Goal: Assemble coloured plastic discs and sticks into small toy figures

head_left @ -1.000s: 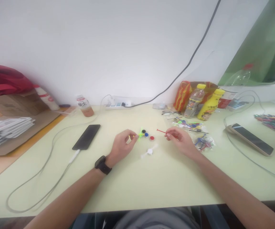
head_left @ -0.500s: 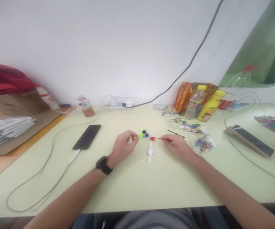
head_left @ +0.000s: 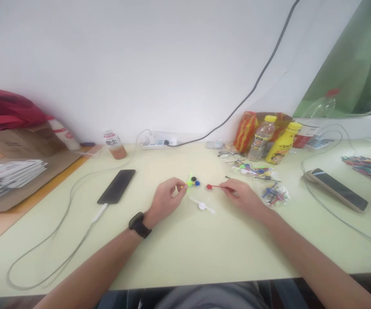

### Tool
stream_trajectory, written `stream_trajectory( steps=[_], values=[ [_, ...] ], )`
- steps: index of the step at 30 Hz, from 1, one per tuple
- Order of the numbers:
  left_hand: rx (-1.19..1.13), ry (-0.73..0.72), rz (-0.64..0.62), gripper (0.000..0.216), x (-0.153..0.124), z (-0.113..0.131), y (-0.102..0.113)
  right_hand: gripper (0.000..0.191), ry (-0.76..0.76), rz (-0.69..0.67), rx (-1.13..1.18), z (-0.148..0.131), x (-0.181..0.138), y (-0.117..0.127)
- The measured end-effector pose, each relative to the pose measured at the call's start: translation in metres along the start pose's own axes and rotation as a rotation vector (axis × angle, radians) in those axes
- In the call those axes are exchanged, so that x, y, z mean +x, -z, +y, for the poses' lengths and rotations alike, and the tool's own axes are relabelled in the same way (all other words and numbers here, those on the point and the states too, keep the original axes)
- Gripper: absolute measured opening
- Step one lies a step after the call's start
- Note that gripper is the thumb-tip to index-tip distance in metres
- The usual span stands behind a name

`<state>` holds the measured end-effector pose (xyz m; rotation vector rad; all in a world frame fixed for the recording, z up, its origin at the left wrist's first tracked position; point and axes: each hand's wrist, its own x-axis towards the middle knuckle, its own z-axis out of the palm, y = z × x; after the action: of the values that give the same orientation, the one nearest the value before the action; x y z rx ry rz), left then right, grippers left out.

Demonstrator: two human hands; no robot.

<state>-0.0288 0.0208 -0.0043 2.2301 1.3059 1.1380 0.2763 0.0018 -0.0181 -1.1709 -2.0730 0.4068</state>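
Note:
My left hand [head_left: 165,198], with a black watch on its wrist, pinches the end of a small neon-green stick piece [head_left: 189,183] on the pale green table [head_left: 185,253]. A black disc [head_left: 193,179] and a blue disc [head_left: 197,183] lie right beside that piece. My right hand [head_left: 242,196] pinches a thin red stick [head_left: 217,186] whose tip sits in a small red disc [head_left: 209,186]. A white disc with a white stick through it [head_left: 202,206] lies on the table between and just in front of my hands.
A black phone [head_left: 116,186] on a grey cable lies to the left. Clear bags of coloured parts [head_left: 271,191], bottles [head_left: 280,143] and a second phone [head_left: 336,189] are on the right. A power strip [head_left: 158,141] and a small bottle [head_left: 114,144] stand by the wall.
My right hand brought the red stick down and left to the red disc, and the two now sit together. The white piece on the table has turned. My left hand barely moved.

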Motion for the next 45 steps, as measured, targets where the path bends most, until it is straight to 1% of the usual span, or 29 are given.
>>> stream_trajectory(
  steps=[5,8,11,14,17,21,25,30,34,37,41,45],
  values=[
    [-0.003,0.000,-0.004,0.014,0.000,0.001,0.001,0.023,-0.026,0.022,-0.067,-0.002,0.000,0.013],
    [-0.005,-0.002,-0.007,0.014,-0.001,0.001,0.001,0.020,-0.036,0.075,-0.086,-0.001,0.001,0.019],
    [-0.005,0.000,-0.010,0.013,-0.001,0.002,0.001,0.019,-0.055,0.131,-0.065,0.001,0.002,0.023],
    [-0.003,0.002,-0.010,0.013,-0.001,0.002,0.001,0.019,-0.088,0.134,-0.010,0.003,0.002,0.025],
    [-0.004,-0.003,-0.010,0.014,-0.001,0.002,0.001,0.018,-0.153,0.057,0.097,0.002,0.001,0.028],
    [-0.001,-0.002,-0.008,0.015,-0.001,0.003,0.001,0.018,-0.239,-0.134,0.248,-0.001,-0.001,0.029],
    [-0.005,-0.007,-0.007,0.015,-0.001,0.004,0.001,0.014,-0.269,-0.247,0.338,-0.005,-0.003,0.029],
    [-0.003,-0.012,-0.007,0.016,-0.001,0.005,0.002,0.016,-0.283,-0.374,0.470,-0.013,-0.004,0.031],
    [-0.010,-0.006,-0.010,0.015,-0.001,0.005,0.001,0.019,-0.295,-0.418,0.518,-0.020,-0.004,0.028],
    [-0.013,-0.002,-0.009,0.014,-0.001,0.005,0.001,0.026,-0.296,-0.428,0.527,-0.022,-0.003,0.021],
    [-0.006,-0.004,-0.012,0.013,-0.001,0.004,0.001,0.034,-0.314,-0.428,0.520,-0.019,-0.002,0.012],
    [-0.008,-0.007,-0.012,0.014,-0.001,0.003,0.001,0.036,-0.302,-0.415,0.490,-0.019,-0.002,0.010]
  ],
)
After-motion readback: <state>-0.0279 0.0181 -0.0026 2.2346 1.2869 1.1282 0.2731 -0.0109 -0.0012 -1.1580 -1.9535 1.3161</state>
